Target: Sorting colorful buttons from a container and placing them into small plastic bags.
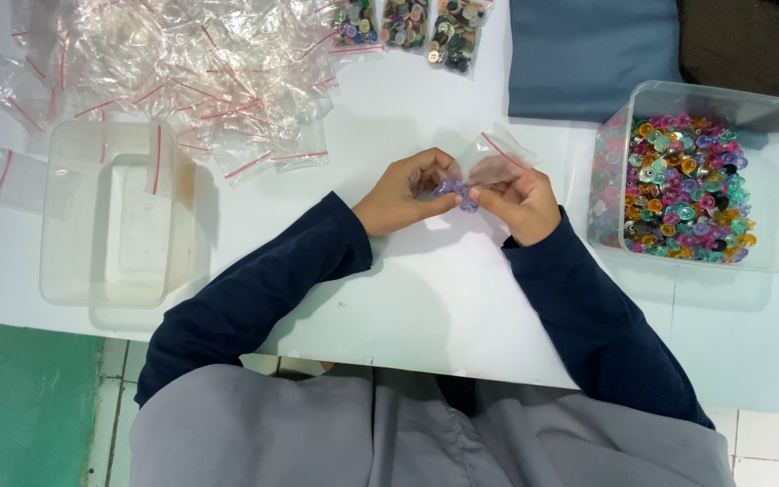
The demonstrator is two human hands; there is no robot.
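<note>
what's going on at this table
A person in dark blue sleeves holds a small clear bag between the left hand and right hand, with purple buttons pinched at its mouth. A tub of mixed buttons sits to the right, an empty tub to the left, and a pile of empty bags lies behind.

empty tub (119, 216) left, button tub (705, 171) right, hands (462, 194) between

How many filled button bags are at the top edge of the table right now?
3, side by side at the top edge: the left bag, the middle bag and the right bag. The frame crops their tops, and more may lie out of view.
</note>
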